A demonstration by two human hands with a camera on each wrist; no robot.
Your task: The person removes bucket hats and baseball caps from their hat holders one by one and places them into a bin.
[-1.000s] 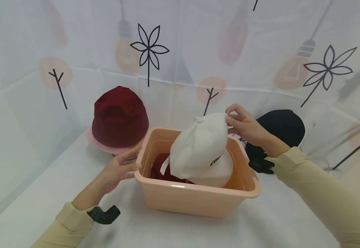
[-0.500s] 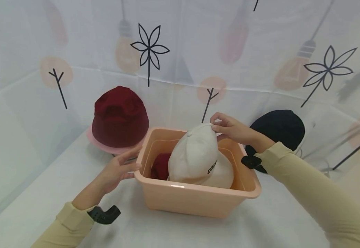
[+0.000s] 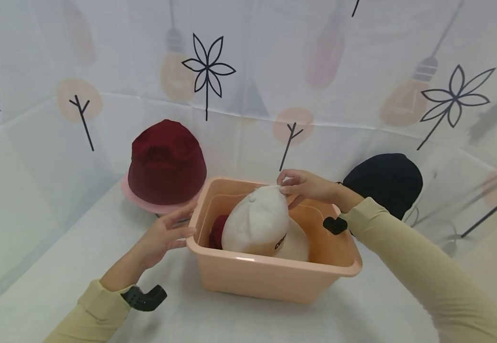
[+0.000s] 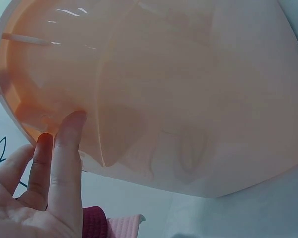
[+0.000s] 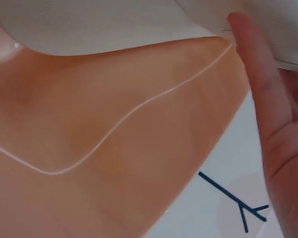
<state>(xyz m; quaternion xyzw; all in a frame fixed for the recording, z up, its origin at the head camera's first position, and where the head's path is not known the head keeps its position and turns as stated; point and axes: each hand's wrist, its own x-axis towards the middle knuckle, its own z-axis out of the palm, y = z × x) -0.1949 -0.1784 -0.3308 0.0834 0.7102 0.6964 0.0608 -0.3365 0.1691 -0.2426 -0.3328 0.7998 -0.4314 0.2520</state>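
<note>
A white baseball cap (image 3: 253,224) with dark lettering sits low inside a peach plastic basin (image 3: 270,278), its crown above the rim. My right hand (image 3: 306,188) pinches the cap's upper back edge between thumb and fingers. The right wrist view has the cap's pale fabric (image 5: 114,25) over the basin's inner wall. A dark red cloth item (image 3: 217,232) lies in the basin, partly hidden behind the cap. At the basin's left rim, my left hand (image 3: 158,240) rests with fairly straight fingers; in the left wrist view its fingertips (image 4: 72,119) touch the outer wall below the rim.
A dark red bucket hat (image 3: 167,162) stands over a pink brim (image 3: 128,190) behind the basin's left side. A black cap (image 3: 385,183) stands at the back right, partly behind the right forearm. A patterned white cloth (image 3: 248,71) hangs behind the white table surface (image 3: 180,309).
My right hand has moved left and down with the white cap, lowering it further into the basin. More of the red item is covered. The left hand has stayed at the rim.
</note>
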